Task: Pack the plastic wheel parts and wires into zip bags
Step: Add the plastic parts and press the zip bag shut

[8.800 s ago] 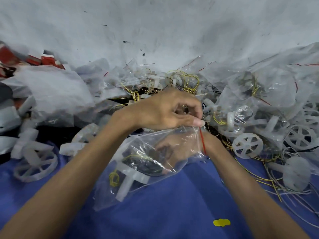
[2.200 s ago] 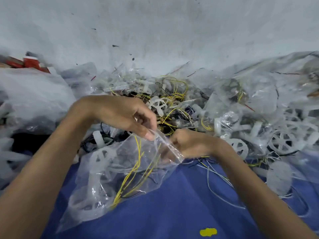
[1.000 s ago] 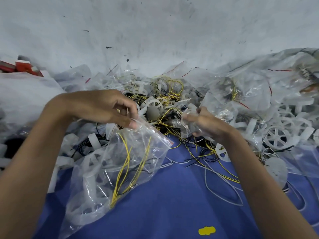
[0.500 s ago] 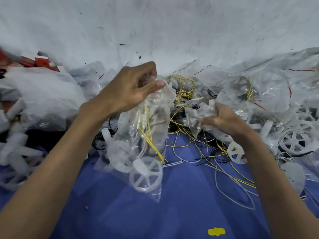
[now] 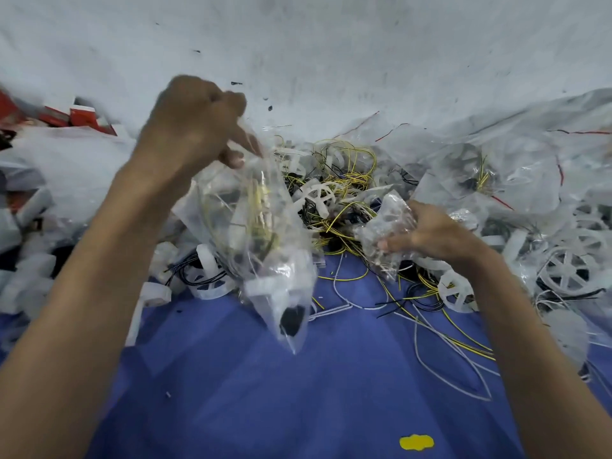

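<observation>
Two bags held: left hand (image 5: 192,127) pinches full bag (image 5: 261,233) by its top, long axis vertical; right hand (image 5: 430,230) grips small bag (image 5: 384,226) just right, lower, nearer pile (image 5: 341,180).

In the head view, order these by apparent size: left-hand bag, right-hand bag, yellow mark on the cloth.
1. left-hand bag
2. right-hand bag
3. yellow mark
The first is lifted, so nearness to the camera may enlarge it.
</observation>
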The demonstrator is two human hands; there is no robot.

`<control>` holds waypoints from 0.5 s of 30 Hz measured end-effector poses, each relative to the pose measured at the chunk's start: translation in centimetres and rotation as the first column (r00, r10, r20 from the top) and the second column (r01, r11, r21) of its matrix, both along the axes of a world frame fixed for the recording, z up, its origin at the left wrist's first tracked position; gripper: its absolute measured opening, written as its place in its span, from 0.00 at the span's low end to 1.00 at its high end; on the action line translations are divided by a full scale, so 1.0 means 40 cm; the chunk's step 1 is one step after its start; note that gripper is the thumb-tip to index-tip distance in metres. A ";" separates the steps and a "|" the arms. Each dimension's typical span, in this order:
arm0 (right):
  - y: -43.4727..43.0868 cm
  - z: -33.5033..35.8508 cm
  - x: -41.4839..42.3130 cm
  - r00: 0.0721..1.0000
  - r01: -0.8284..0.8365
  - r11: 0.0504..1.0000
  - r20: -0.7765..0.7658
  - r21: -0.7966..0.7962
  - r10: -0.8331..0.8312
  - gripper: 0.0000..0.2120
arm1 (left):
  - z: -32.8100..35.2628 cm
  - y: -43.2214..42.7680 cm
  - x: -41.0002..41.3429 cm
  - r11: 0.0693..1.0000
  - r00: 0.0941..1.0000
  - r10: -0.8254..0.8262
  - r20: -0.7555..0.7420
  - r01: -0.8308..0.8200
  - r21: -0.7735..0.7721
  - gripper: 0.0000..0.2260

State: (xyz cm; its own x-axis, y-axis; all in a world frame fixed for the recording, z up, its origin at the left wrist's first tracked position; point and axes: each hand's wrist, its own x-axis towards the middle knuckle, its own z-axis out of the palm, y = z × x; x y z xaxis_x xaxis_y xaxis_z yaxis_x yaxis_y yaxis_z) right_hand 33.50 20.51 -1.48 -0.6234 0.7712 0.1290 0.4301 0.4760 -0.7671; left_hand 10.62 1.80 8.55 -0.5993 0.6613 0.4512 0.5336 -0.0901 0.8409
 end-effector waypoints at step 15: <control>-0.017 -0.051 -0.036 0.978 -0.198 0.968 0.031 -0.153 0.205 0.17 | -0.014 -0.040 0.015 0.600 0.569 -0.696 -0.437 0.128 -0.790 0.28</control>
